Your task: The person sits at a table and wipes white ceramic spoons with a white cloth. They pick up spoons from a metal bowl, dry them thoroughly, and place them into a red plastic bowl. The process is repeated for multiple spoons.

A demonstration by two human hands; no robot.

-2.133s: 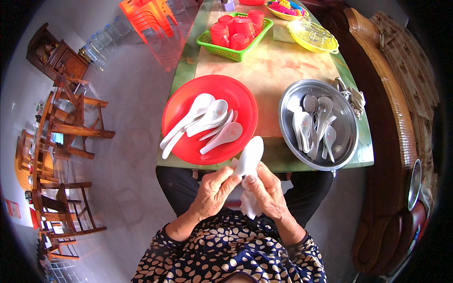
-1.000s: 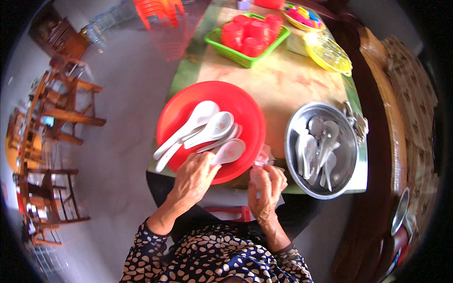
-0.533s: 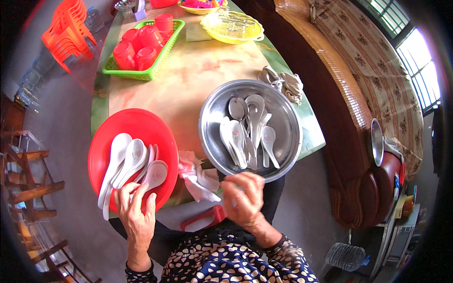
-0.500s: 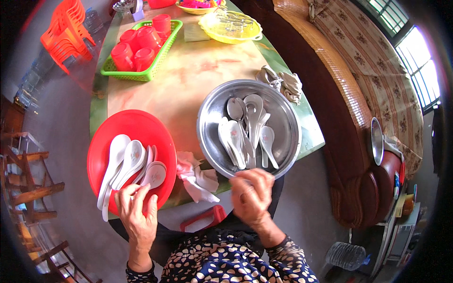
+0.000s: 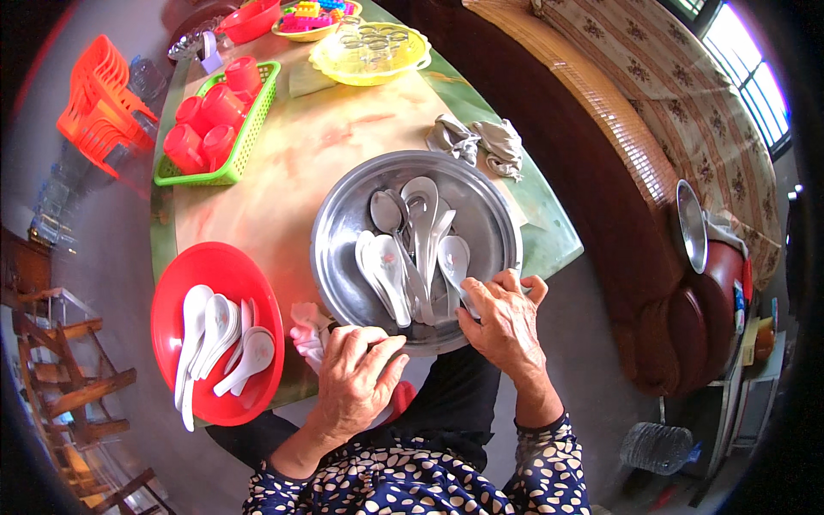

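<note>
A steel basin (image 5: 330, 202) in front of me holds white soup spoons (image 5: 388, 266) and metal spoons (image 5: 385, 211). My right hand (image 5: 506, 322) is over its near right rim. Its thumb and fingers pinch a pale, narrow piece that looks like a spoon handle, mostly covered by the fingers. My left hand (image 5: 356, 378) hovers by the near left rim, fingers loosely bent and thumb apart, with nothing visible in it. Beside it, a pink and white cloth (image 5: 306, 330) lies partly hidden. To the left, a red basin (image 5: 266, 296) contains several white soup spoons (image 5: 215, 335).
Red mugs (image 5: 223, 107) fill a green basket (image 5: 230, 172) farther up the table. A yellow tray (image 5: 343, 73) with glasses stands beyond. Grey cloths (image 5: 481, 142) lie by the right table edge. A long brown sofa (image 5: 549, 172) runs along the right; orange chairs (image 5: 99, 103) are stacked left.
My left hand has left the red basin's spoons and moved right to the steel basin's near side. My right hand has shifted right, onto its near right rim. The view has shifted too.
</note>
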